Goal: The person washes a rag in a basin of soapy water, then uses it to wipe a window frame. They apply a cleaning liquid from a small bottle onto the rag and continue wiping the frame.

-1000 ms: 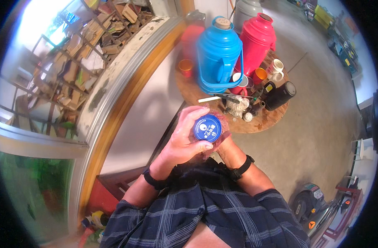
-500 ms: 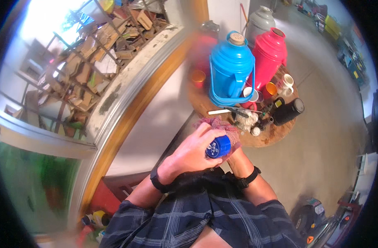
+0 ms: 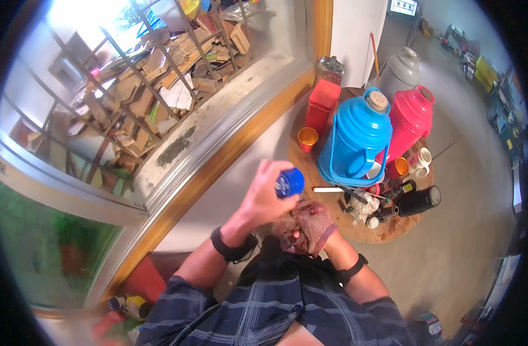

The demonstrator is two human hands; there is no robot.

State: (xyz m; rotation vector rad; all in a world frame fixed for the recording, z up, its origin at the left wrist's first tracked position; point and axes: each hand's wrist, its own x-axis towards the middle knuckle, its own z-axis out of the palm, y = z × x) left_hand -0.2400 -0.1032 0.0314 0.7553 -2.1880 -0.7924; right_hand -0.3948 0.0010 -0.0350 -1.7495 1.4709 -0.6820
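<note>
My left hand is raised in front of me, fingers wrapped round a small blue can with white print on its round end. Below and right of it is a crumpled, reddish-pink cloth of thin, mesh-like fabric. My right hand is mostly hidden by that cloth, which lies over its fingers and is held in them; one fingertip shows near the cloth's middle. The blue can and the cloth are apart. Both wrists wear dark bands.
Ahead, a round wooden table bears a blue thermos flask, a pink flask, a grey flask, a red box, an orange cup, mugs and a black bottle. At left is a barred window.
My left hand has lifted the blue can up and away from the cloth. The cloth now shows more fully over my right hand. The view has shifted, so the table appears lower and further right.
</note>
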